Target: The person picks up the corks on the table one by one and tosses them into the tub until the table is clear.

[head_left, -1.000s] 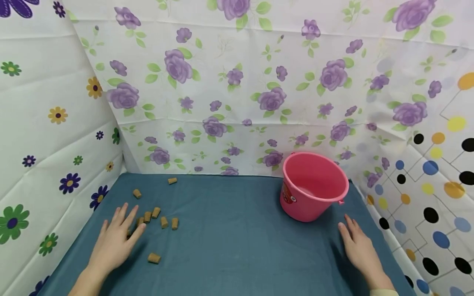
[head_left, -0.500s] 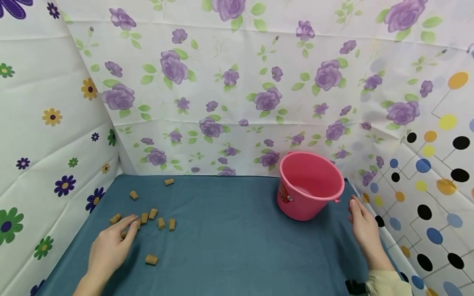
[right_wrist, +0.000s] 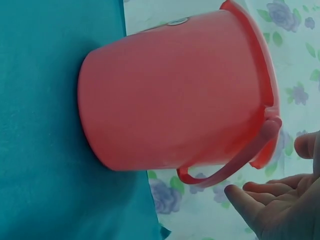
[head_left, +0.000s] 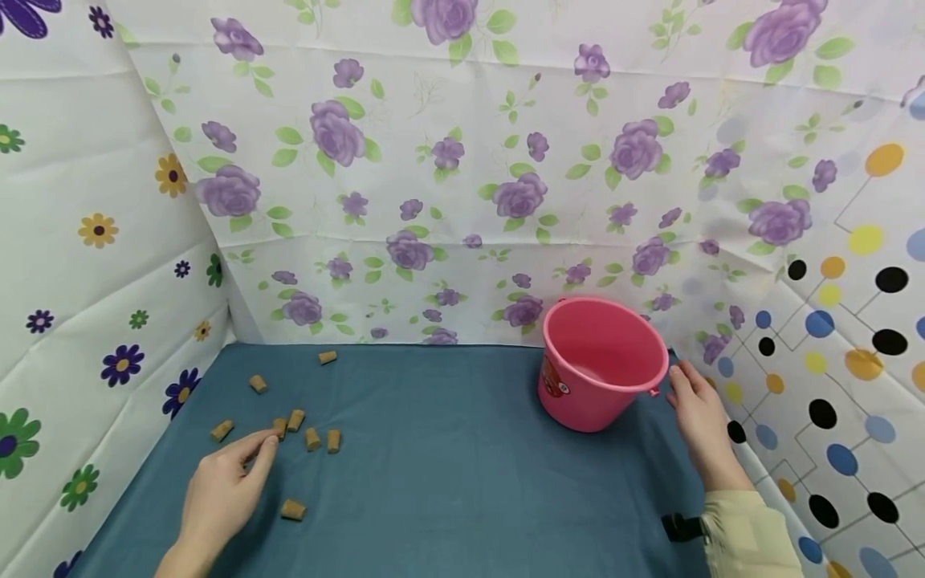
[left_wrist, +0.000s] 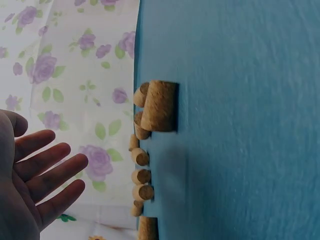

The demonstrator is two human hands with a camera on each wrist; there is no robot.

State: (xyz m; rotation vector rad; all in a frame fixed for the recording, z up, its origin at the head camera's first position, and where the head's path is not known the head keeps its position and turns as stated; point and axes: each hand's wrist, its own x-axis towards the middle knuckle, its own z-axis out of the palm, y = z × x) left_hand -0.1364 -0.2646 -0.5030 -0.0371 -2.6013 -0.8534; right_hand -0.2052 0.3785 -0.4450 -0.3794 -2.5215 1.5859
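My left hand [head_left: 226,491] reaches among small brown corks on the blue cloth. In the head view its thumb and forefinger come together low over the cloth, seeming to pinch a cork that the fingertips almost wholly hide. The left wrist view instead has the left hand [left_wrist: 42,172] with fingers spread, apart from the nearest cork [left_wrist: 160,106]. Another cork [head_left: 279,428] lies just past the fingertips. A pink bucket [head_left: 592,397] stands upright at the back right. Beside its rim is my right hand [head_left: 701,421], fingers loosely bent, near the bucket's handle [right_wrist: 227,170] but not holding it.
Several more corks are scattered on the left, such as a near cork [head_left: 292,510] and a far cork [head_left: 328,357]. Patterned sheets [head_left: 412,201] wall in the blue cloth [head_left: 448,482] at the back and both sides.
My left hand has gone from spread fingers to thumb and forefinger together among the corks. My right hand has moved forward, up beside the bucket's rim. The bucket stays where it was.
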